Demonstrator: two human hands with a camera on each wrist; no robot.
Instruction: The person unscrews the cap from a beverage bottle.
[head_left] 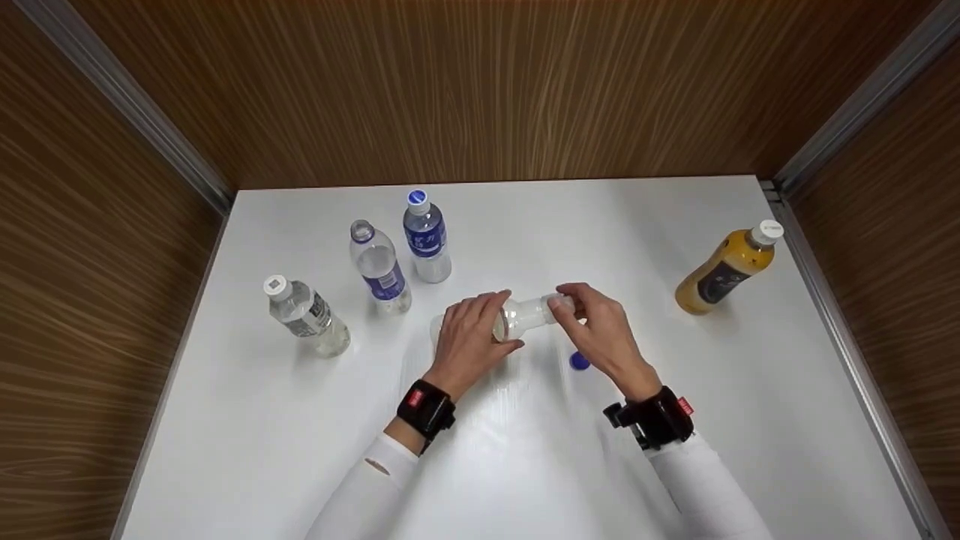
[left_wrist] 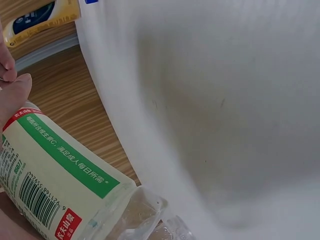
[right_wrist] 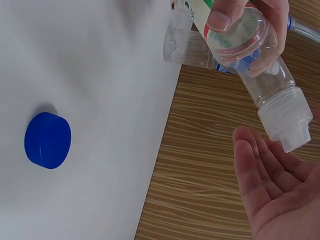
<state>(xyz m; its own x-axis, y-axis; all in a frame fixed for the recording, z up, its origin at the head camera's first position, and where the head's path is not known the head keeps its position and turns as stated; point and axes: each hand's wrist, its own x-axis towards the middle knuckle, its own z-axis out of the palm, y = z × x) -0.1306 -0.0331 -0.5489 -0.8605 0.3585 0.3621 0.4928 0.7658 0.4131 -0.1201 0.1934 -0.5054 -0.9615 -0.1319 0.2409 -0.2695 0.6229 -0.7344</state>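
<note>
My left hand [head_left: 470,336] grips a clear plastic bottle [head_left: 525,316] lying tilted across the middle of the table. Its green-and-white label [left_wrist: 65,155] fills much of the left wrist view. At the neck end, a translucent stepped cap [right_wrist: 286,119] points to the right. The thumb and index finger of my right hand [head_left: 604,330] pinch that cap in the head view; the right wrist view shows the other fingers loosely bent below it, with the thumb mostly out of frame. A loose blue cap [right_wrist: 47,140] lies on the table near my right hand.
On the left stand a white-capped bottle [head_left: 307,315], a purple-labelled bottle [head_left: 380,262] with a bare neck, and a blue-labelled bottle [head_left: 427,240]. A yellow drink bottle [head_left: 724,270] stands at the right. Wood-grain panels [head_left: 487,90] border the white table [head_left: 495,465].
</note>
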